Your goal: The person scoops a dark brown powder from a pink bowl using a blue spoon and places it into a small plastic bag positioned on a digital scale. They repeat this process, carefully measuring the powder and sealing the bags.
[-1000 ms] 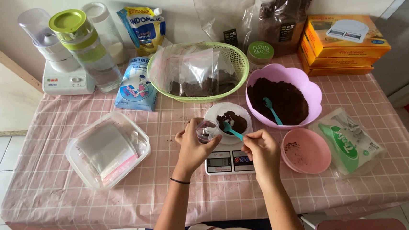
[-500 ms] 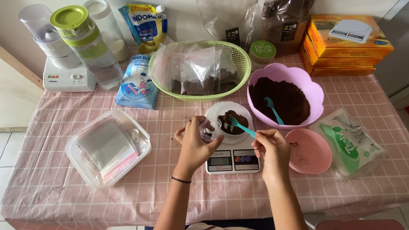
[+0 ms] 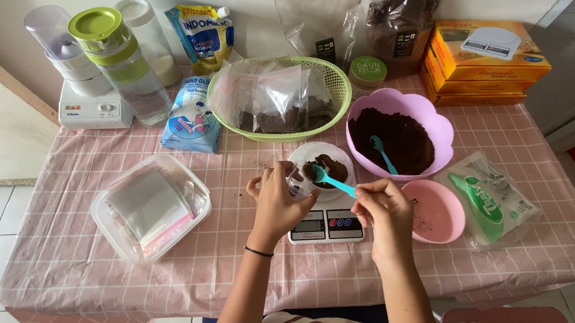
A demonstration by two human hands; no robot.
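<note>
My right hand holds a teal spoon by its handle; the spoon's bowl rests in brown powder inside a small clear bowl that stands on a white kitchen scale. My left hand grips a small clear plastic bag right next to that bowl's left rim. Behind and to the right stands a purple scalloped bowl filled with dark brown powder, a second teal spoon lying in it.
An empty pink bowl sits right of the scale, beside a green-and-white packet. A green basket holds filled bags. A clear box of plastic bags stands at the left. Blender, pouches, jar and orange boxes line the back.
The view has shifted a little. My right hand has drawn back slightly with the spoon, its bowl staying in the small bowl's powder. My left hand stays by the bowl's left rim.
</note>
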